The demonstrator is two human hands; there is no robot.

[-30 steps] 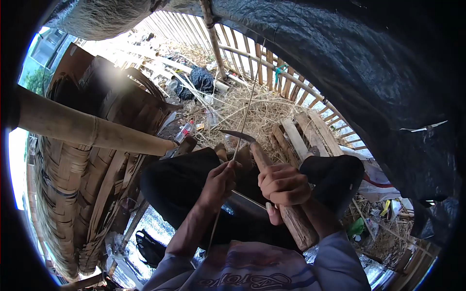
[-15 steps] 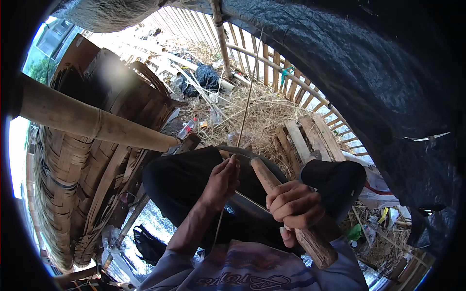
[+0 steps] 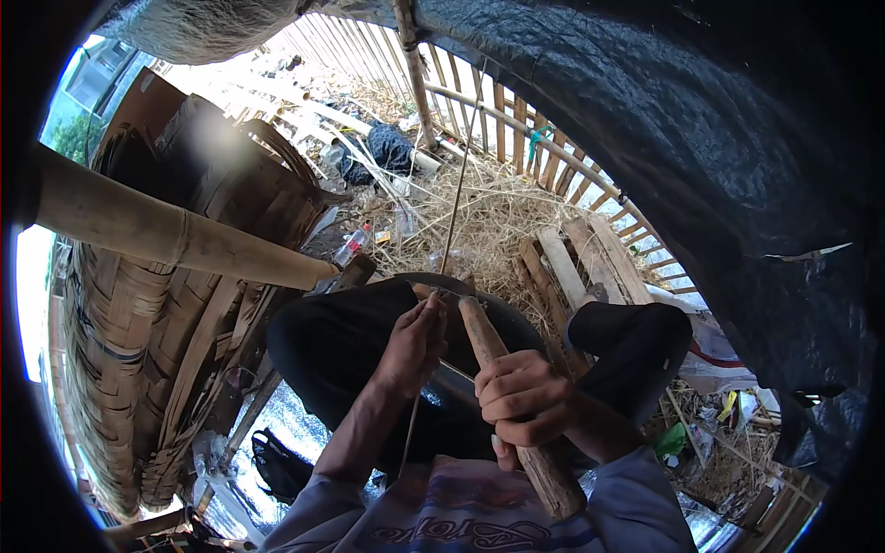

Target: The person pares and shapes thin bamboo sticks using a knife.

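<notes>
Left hand: I see it pinching a slender strip, aimed at twelve o'clock.
Right hand: wrapped round a wooden knife handle, toward eleven.

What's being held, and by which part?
The right grip holds a wooden handle around its middle; the left grip pinches a thin strip partway along.

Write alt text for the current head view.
A seated person holds a thick wooden handle in the right grip and a long thin strip in the left grip. Straw and a slatted fence lie beyond; a bamboo pole slants in from the left.
</notes>
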